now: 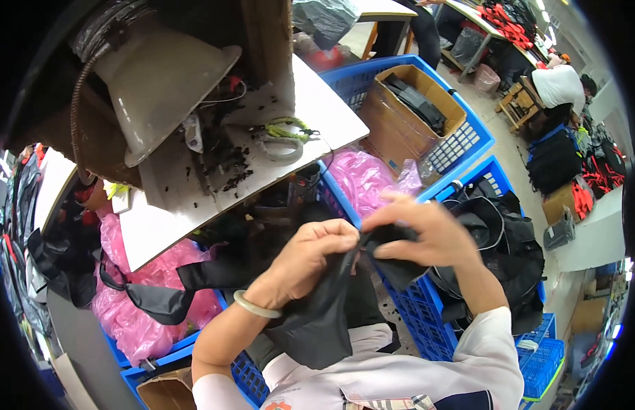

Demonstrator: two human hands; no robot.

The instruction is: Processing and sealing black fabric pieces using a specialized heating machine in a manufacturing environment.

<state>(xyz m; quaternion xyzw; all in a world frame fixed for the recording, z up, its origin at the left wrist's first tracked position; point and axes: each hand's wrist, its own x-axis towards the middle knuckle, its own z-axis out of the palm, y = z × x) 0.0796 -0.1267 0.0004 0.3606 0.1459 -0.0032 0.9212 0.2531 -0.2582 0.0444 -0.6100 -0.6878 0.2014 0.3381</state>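
My left hand [311, 256], with a pale bangle [256, 305] at the wrist, pinches the top of a black fabric piece [316, 328] between thumb and fingers. The cloth hangs down over my lap. Close beside it, my right hand [430, 232] is smeared by motion. Its thumb and fingers curve around another dark part of the cloth [397, 263], and the fingertips come near the left hand's pinch. Whether the two dark parts are one piece I cannot tell.
A white table [174, 222] ahead-left carries a pale lampshade-like cone [160, 82], dark scraps and yellow-green-handled snips [287, 128]. Blue baskets [478, 133] at right hold a cardboard box [406, 130] and black bags [502, 260]. Pink plastic bags [150, 301] lie left. A person [557, 89] sits far right.
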